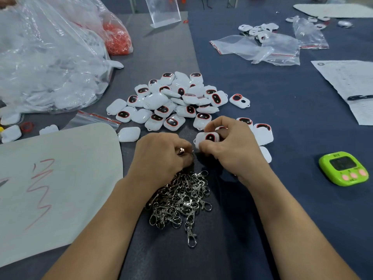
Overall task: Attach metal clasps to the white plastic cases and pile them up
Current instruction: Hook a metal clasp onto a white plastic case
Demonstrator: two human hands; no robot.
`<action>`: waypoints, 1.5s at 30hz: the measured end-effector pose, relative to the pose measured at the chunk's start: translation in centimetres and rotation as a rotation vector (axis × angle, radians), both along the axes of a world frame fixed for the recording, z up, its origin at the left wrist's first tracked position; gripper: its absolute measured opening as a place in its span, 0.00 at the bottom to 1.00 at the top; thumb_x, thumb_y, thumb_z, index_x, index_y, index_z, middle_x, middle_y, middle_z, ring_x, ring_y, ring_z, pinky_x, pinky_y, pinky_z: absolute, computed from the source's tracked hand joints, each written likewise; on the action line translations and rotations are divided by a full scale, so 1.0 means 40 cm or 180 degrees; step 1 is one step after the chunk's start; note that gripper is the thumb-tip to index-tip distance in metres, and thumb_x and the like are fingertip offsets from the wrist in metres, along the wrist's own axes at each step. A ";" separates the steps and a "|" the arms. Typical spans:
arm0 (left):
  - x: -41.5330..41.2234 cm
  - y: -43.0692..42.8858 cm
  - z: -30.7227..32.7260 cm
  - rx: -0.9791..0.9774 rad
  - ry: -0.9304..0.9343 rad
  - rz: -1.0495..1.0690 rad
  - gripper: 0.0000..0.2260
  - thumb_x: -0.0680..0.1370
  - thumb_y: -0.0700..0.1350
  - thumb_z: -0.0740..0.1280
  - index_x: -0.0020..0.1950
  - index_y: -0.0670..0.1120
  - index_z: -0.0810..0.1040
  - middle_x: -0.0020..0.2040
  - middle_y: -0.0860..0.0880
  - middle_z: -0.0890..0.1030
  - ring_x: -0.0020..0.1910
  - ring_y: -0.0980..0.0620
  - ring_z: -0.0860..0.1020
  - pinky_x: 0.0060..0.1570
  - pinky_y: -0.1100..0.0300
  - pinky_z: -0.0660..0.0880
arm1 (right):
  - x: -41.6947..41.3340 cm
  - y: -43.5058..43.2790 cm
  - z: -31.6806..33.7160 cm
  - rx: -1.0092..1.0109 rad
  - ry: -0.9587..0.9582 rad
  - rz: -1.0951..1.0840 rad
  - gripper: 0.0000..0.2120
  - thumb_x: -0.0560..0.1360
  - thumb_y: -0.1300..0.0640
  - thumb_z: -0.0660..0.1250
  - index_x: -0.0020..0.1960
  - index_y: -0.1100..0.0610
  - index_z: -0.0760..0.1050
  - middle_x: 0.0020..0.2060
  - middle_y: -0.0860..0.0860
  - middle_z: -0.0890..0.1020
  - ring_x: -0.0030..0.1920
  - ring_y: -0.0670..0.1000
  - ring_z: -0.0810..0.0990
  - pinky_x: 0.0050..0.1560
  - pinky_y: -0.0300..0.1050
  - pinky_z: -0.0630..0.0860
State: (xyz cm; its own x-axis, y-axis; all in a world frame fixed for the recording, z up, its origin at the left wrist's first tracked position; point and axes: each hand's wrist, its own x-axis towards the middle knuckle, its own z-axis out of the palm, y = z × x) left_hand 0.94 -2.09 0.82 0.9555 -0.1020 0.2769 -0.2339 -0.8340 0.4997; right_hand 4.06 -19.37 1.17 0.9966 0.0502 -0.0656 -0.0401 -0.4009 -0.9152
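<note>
We see one white case (207,137) near the centre of the view, pinched in our right hand (232,147), whose fingers cover its right end. At its nine o'clock our left hand (161,154) is curled round a metal clasp (182,150). Only a glint of it shows between the fingers, and we cannot tell whether it touches the case's loop. The two hands sit close together, knuckles nearly meeting. At six o'clock lies the heap of loose clasps (181,199), partly under the left wrist. At twelve o'clock is the pile of cases (177,100). A green timer (343,168) rests at three o'clock, and a large clear bag (44,57), cut by the frame, at ten.
</note>
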 end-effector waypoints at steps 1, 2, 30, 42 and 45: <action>0.002 0.003 -0.002 -0.0084 0.0059 -0.0016 0.07 0.66 0.53 0.74 0.43 0.57 0.87 0.28 0.58 0.72 0.33 0.54 0.72 0.39 0.55 0.72 | -0.002 0.002 0.000 0.0042 -0.0047 0.0019 0.11 0.67 0.60 0.77 0.45 0.49 0.81 0.35 0.48 0.86 0.31 0.44 0.80 0.36 0.44 0.80; 0.004 0.005 -0.003 -0.0145 0.0103 -0.0024 0.08 0.66 0.53 0.73 0.43 0.57 0.87 0.28 0.59 0.72 0.32 0.57 0.71 0.38 0.56 0.71 | -0.004 0.005 0.000 0.0086 -0.0082 0.0040 0.10 0.67 0.61 0.77 0.44 0.48 0.82 0.36 0.47 0.86 0.33 0.43 0.80 0.38 0.44 0.81; -0.011 0.011 -0.016 -0.0297 -0.0064 0.0290 0.07 0.71 0.56 0.77 0.42 0.54 0.87 0.30 0.55 0.81 0.32 0.55 0.77 0.35 0.59 0.72 | -0.013 0.015 0.002 -0.0031 -0.0018 0.0387 0.08 0.70 0.59 0.77 0.44 0.47 0.86 0.35 0.46 0.86 0.33 0.42 0.81 0.38 0.41 0.80; 0.003 0.019 -0.023 -0.1592 -0.0261 0.0189 0.08 0.68 0.48 0.78 0.45 0.57 0.87 0.31 0.51 0.82 0.30 0.48 0.78 0.30 0.57 0.75 | 0.001 0.014 0.023 0.1648 0.0967 0.0038 0.09 0.73 0.72 0.70 0.48 0.61 0.83 0.35 0.56 0.84 0.28 0.51 0.75 0.28 0.37 0.73; 0.013 0.028 -0.021 -0.1962 0.0001 0.0016 0.10 0.68 0.47 0.80 0.45 0.59 0.87 0.35 0.52 0.85 0.32 0.52 0.80 0.34 0.57 0.77 | 0.002 0.004 0.034 0.1978 0.1281 0.0046 0.09 0.74 0.72 0.67 0.46 0.62 0.83 0.33 0.56 0.84 0.26 0.50 0.77 0.26 0.36 0.72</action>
State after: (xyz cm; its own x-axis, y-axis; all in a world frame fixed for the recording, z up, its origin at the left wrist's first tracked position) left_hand 1.44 -0.95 -0.01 0.9556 0.0812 0.2834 -0.2306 -0.3927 0.8903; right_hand 4.14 -19.21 2.54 0.9004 0.2100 -0.3809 -0.4190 0.1834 -0.8893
